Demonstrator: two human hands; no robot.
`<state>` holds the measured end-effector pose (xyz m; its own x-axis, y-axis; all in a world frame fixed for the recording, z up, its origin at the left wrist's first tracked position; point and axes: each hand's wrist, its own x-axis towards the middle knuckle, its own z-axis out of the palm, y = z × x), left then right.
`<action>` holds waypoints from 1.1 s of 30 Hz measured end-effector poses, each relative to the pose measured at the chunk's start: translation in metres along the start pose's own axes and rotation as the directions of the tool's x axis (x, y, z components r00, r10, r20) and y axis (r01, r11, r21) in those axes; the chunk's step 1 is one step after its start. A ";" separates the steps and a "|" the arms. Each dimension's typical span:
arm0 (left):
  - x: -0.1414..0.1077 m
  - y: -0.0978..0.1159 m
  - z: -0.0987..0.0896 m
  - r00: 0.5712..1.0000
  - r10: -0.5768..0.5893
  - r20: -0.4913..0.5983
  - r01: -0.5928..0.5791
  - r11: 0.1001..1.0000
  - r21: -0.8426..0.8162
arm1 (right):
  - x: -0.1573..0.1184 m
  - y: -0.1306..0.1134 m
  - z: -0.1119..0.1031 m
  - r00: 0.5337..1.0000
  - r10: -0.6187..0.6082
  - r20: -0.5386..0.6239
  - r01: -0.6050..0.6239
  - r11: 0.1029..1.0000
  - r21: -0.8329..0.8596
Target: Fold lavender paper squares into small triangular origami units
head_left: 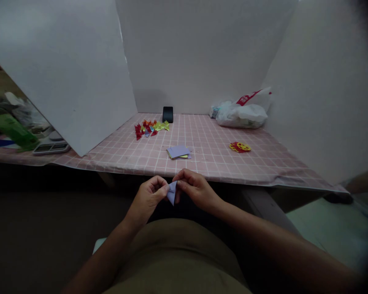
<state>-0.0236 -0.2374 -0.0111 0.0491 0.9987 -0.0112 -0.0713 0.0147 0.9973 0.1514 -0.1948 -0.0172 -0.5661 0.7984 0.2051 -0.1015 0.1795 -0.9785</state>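
Between my hands, just off the table's front edge, is a small folded piece of lavender paper [172,193] with a pointed lower tip. My left hand [150,196] pinches its left side between thumb and fingers. On the other side, my right hand [196,188] grips the paper's upper right corner, with thumb and forefinger closed. A stack of paper sheets [178,152], lavender on top with yellow below, lies on the table beyond my hands. Farther back to the left sits a pile of small folded paper pieces [149,128] in red, orange, yellow and blue.
A dark phone [168,114] leans against the back panel. Red and yellow cut-out pieces [240,147] lie on the right of the checked pink tablecloth [208,163]. Behind them rests a white plastic bag [242,114]. White panels enclose the table; a scale [51,147] stands outside the left one.
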 end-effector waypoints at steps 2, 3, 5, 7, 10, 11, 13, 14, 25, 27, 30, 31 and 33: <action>0.000 0.000 -0.001 1.000 0.013 0.012 -0.013 1.000 0.004 | 0.000 0.000 0.001 1.000 -0.009 -0.004 0.009 1.000 0.006; 0.000 0.000 -0.001 1.000 0.017 0.023 -0.017 1.000 0.008 | 0.000 0.000 0.001 1.000 -0.012 -0.004 0.012 1.000 0.008; 0.001 -0.002 -0.002 0.999 0.018 0.041 -0.019 1.000 0.014 | -0.001 0.000 0.002 1.000 -0.014 -0.002 0.014 1.000 -0.003; 0.001 -0.003 -0.002 0.999 0.015 0.040 -0.016 1.000 0.016 | -0.001 0.000 0.002 1.000 -0.011 -0.004 0.011 0.999 -0.033; 0.000 -0.005 -0.003 1.000 0.015 0.018 -0.015 0.999 0.030 | -0.002 0.000 0.002 1.000 -0.003 -0.011 0.002 0.998 -0.061; 0.000 -0.005 -0.002 1.000 0.019 0.015 -0.019 0.999 0.037 | -0.002 0.000 0.002 1.000 0.002 -0.011 -0.003 0.998 -0.063; 0.000 -0.005 -0.002 0.999 0.029 0.015 -0.030 0.998 0.061 | -0.002 -0.001 0.002 1.000 0.005 -0.008 -0.005 0.998 -0.064; 0.000 -0.006 -0.002 0.999 0.035 0.014 -0.036 0.997 0.074 | -0.003 -0.002 0.002 1.000 0.002 -0.003 -0.002 0.998 -0.065; -0.001 -0.006 -0.001 1.000 0.008 0.024 -0.009 0.997 0.078 | -0.002 -0.004 0.002 0.999 -0.021 0.033 0.024 0.995 -0.092; -0.001 -0.007 -0.001 0.999 -0.013 0.034 0.012 0.999 0.034 | -0.003 -0.004 0.002 0.998 -0.036 0.048 0.040 0.996 -0.081; -0.002 -0.007 0.000 0.999 -0.028 0.036 0.028 1.000 0.009 | -0.003 -0.005 0.002 0.998 -0.052 0.044 0.057 0.988 -0.143; -0.002 -0.007 0.000 0.999 -0.026 0.035 0.025 1.000 0.013 | -0.004 -0.006 0.002 0.998 -0.057 0.038 0.063 0.983 -0.171; -0.002 -0.005 0.000 0.999 -0.012 0.030 0.011 0.999 0.036 | -0.004 -0.005 0.002 0.998 -0.063 0.031 0.068 0.975 -0.212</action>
<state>-0.0232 -0.2398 -0.0163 0.0797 0.9966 -0.0210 -0.0352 0.0239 0.9991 0.1525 -0.1996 -0.0130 -0.5834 0.7677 0.2653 0.0361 0.3509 -0.9357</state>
